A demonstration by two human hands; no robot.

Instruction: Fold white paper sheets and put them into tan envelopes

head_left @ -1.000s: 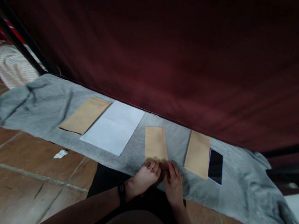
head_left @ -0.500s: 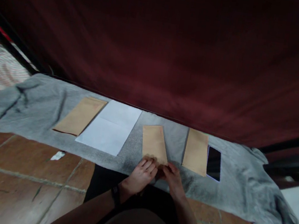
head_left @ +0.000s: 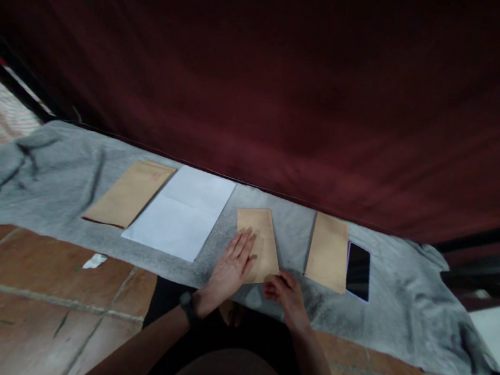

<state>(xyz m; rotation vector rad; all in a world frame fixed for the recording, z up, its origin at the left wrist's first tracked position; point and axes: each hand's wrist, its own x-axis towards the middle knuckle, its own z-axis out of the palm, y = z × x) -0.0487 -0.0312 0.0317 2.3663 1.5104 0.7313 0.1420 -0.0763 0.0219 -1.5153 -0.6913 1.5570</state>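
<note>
Dark red curtain (head_left: 265, 78), grey cloth (head_left: 406, 296), and two hands at the middle envelope (head_left: 266, 247).
Taking that envelope as the clock's hub, the curtain fills twelve o'clock, cut off by the top edge, its upper part too dark to make out; the cloth spreads beneath everything, with a creased white sheet (head_left: 182, 209) toward nine, the left envelope (head_left: 130, 194) just beyond it, the right envelope (head_left: 329, 252) at three and a phone (head_left: 358, 272), dark-screened, close beside that. The left hand (head_left: 228, 266) comes in from eight, fingers straight and palm down, hiding part of the envelope without gripping it. The right hand (head_left: 287, 294), at five, has its fingers curled at the near corner; they cover the contact, so whether they pinch the paper cannot be told.
</note>
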